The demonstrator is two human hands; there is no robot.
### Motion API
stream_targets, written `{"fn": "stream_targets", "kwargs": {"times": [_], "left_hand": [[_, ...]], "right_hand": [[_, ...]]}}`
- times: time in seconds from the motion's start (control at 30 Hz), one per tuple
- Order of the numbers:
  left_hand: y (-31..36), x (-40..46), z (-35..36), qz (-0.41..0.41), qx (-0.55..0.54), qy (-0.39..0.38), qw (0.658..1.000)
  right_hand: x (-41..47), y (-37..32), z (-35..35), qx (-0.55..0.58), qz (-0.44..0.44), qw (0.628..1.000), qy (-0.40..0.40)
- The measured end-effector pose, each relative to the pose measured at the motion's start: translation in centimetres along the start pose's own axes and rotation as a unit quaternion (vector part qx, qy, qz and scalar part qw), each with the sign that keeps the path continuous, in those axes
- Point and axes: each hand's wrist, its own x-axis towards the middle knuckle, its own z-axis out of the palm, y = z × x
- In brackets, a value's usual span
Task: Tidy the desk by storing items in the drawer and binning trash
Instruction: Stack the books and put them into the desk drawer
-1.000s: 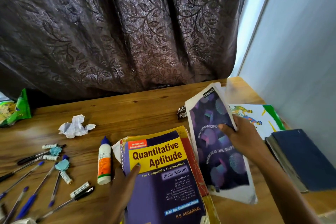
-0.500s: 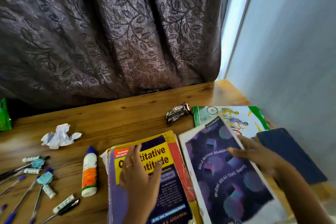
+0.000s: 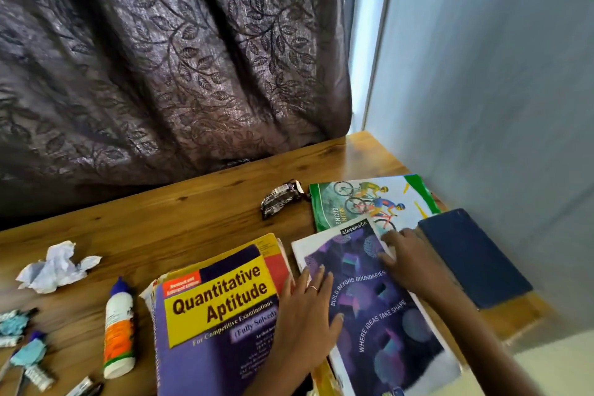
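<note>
Left hand point(image 3: 308, 309) flat, fingers straight, resting across edge of Quantitative Aptitude book point(image 3: 218, 315) and purple Classmate notebook point(image 3: 382, 325). Right hand point(image 3: 408, 264) on notebook's upper right edge, fingers bent at edge; real grasp cannot be told. Notebook lies on wooden desk point(image 3: 180, 215), overlapping cycling-cover notebook point(image 3: 363, 199), beside dark blue book point(image 3: 472, 257). Crumpled paper point(image 3: 54, 267), glue bottle point(image 3: 119, 328), foil wrapper point(image 3: 281, 198) loose on desk.

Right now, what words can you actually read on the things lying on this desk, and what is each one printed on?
"Quantitative Aptitude", "For Competitive Examinations", "(Fully Solved)": the yellow and purple book.
"classmate", "BUILD BEYOND BOUNDARIES", "WHERE IDEAS TAKE SHAPE": the purple notebook.
"BIKING": the green cycling notebook; the word beside it is cut off.
Too small or blurred: the book's red corner banner and lower lines, the glue bottle label, the crumpled wrapper.
</note>
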Motion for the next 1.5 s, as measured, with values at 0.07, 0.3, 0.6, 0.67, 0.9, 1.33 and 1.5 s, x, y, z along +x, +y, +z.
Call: {"fn": "stream_targets", "kwargs": {"times": [0.07, 0.3, 0.6, 0.67, 0.9, 1.33, 1.5], "left_hand": [[-0.2, 0.3, 0.4, -0.002, 0.019, -0.012, 1.000], [-0.2, 0.4, 0.9, 0.005, 0.034, 0.005, 0.999], [-0.5, 0.6, 1.4, 0.003, 0.065, 0.015, 0.998], [-0.5, 0.6, 1.3, 0.003, 0.065, 0.015, 0.998], [-0.4, 0.4, 1.2, -0.002, 0.049, 0.009, 0.999], [-0.6, 0.3, 1.1, 0.006, 0.038, 0.006, 0.999], [-0.5, 0.3, 1.0, 0.001, 0.025, 0.001, 1.000]], "right_hand": [[1.3, -1.1, -0.2, 0.041, -0.009, 0.999, 0.021], [7.2, -7.2, 2.1, -0.098, -0.027, 0.994, 0.040], [10.9, -10.8, 4.5, -0.132, 0.032, 0.989, -0.058], [11.2, -11.0, 4.5, -0.149, 0.035, 0.986, -0.066], [12.3, -12.8, 4.5, -0.191, -0.007, 0.980, -0.059], [12.8, -11.1, -2.8, -0.182, -0.142, 0.972, 0.051], [12.9, -10.2, -10.8, -0.087, -0.093, 0.986, 0.108]]}}
